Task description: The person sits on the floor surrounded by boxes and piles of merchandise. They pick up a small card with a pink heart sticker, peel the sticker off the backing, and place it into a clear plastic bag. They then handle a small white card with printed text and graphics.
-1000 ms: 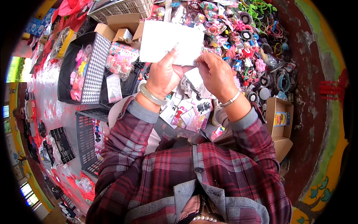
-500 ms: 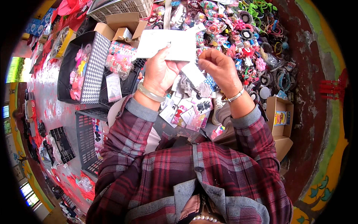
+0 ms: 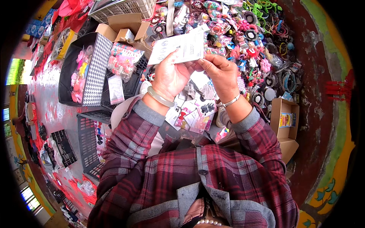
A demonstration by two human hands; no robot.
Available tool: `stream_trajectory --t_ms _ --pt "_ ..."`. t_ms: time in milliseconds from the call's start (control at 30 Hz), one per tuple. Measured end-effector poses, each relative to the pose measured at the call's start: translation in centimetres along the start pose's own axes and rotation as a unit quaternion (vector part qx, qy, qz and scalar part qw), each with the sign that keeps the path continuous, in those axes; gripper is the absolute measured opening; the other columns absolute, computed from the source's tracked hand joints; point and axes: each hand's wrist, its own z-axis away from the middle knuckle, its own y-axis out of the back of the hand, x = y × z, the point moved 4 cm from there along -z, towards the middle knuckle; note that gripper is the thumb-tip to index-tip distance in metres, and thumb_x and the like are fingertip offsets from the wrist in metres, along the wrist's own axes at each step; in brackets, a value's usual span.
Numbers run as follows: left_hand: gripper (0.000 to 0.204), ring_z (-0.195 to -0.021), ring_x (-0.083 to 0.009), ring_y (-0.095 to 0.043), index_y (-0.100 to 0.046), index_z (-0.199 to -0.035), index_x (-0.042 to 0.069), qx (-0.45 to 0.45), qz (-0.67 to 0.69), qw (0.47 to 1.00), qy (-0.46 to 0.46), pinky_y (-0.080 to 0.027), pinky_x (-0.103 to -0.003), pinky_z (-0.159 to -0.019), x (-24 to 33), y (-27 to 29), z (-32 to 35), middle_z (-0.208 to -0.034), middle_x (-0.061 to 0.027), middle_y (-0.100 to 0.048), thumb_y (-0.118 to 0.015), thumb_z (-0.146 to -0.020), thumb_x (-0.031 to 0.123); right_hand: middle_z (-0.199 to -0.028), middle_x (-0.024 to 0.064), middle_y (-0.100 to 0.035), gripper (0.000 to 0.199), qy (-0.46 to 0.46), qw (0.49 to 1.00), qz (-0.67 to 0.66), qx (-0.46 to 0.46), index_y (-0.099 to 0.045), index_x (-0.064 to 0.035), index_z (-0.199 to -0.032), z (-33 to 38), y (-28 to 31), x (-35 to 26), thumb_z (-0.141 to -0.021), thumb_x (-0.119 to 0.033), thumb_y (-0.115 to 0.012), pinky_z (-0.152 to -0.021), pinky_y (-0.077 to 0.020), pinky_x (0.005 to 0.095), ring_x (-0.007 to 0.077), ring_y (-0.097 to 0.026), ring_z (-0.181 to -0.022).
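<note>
A white card [image 3: 182, 45] with faint print and round figures is tilted up in front of me. My left hand [image 3: 169, 78] is closed on its near edge, thumb laid over the face and fingers beneath. At the card's near right corner, the thumb and forefinger of my right hand [image 3: 222, 74] are pinched together on the edge; anything small between them is hidden. Below my hands lies a pile of small cards [image 3: 186, 110], some carrying bows or hair clips. Grey fabric pieces [image 3: 205, 92] lie on top of that pile.
Bagged hair accessories [image 3: 251, 38] are heaped ahead and to the right. On the left stand a houndstooth box [image 3: 98, 68], a dark plastic basket [image 3: 88, 146] and an open cardboard box [image 3: 131, 32]. Another cardboard box [image 3: 287, 131] is at my right.
My right hand has moved left to the card's near right corner. The card has shifted slightly right and tilted, so its print now shows. My left hand went with it.
</note>
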Motion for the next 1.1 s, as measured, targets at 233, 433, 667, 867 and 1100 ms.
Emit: stream_trajectory --t_ms 233,433,667,867,1100 --pt "0.034 -0.097 -0.0273 -0.056 -0.045 -0.116 -0.005 -0.066 0.083 0.992 0.074 -0.044 -0.04 -0.09 -0.4 -0.9 0.7 -0.109 -0.0169 -0.056 -0.037 -0.09 0.017 -0.072 0.008 -0.062 0.013 0.336 0.886 0.321 0.0 -0.061 -0.004 -0.084 0.5 -0.3 -3.1 -0.073 -0.003 -0.066 -0.057 -0.0482 0.0275 0.0217 -0.062 -0.064" --pt "0.036 -0.1 -0.026 -0.055 -0.045 -0.117 -0.004 -0.051 0.055 0.995 0.071 -0.043 -0.039 -0.091 -0.3 -0.7 0.9 -0.11 -0.0153 -0.056 -0.037 -0.09 0.018 -0.073 0.0086 -0.062 0.011 0.287 0.911 0.295 -0.014 -0.062 -0.0026 -0.085 0.3 -0.5 -3.3 -0.074 0.0 -0.064 -0.058 -0.0476 0.0266 0.0186 -0.062 -0.064" --pt "0.035 -0.1 -0.0252 -0.055 -0.045 -0.117 -0.004 -0.025 0.007 1.0 0.012 -0.045 -0.038 -0.089 0.0 -0.3 0.4 -0.111 -0.0149 -0.055 -0.038 -0.091 0.018 -0.078 -0.0007 -0.063 0.016 0.038 0.998 0.035 -0.022 -0.063 0.002 -0.094 0.1 -0.6 -1.2 -0.081 -0.005 -0.064 -0.06 -0.0441 0.0188 0.004 -0.053 -0.069" --pt "0.036 -0.1 -0.0259 -0.055 -0.044 -0.118 -0.003 -0.011 0.026 0.999 0.035 -0.045 -0.037 -0.089 -0.4 -0.2 0.4 -0.109 -0.0159 -0.056 -0.038 -0.092 0.02 -0.077 0.0028 -0.063 0.013 0.154 0.973 0.17 0.001 -0.062 0.002 -0.091 0.0 -0.3 -1.7 -0.08 -0.004 -0.063 -0.058 -0.0435 0.0204 0.0058 -0.053 -0.066" --pt "0.048 -0.094 -0.0268 -0.059 -0.05 -0.114 -0.002 -0.078 -0.042 0.978 0.189 -0.048 -0.036 -0.083 -1.7 -2.1 1.9 -0.105 -0.0162 -0.059 -0.046 -0.09 0.04 -0.06 0.0026 -0.058 0.008 0.077 0.977 0.188 0.061 -0.06 -0.0005 -0.076 -1.1 1.9 -2.1 -0.077 -0.008 -0.058 -0.052 -0.0425 0.0229 0.0075 -0.054 -0.056"
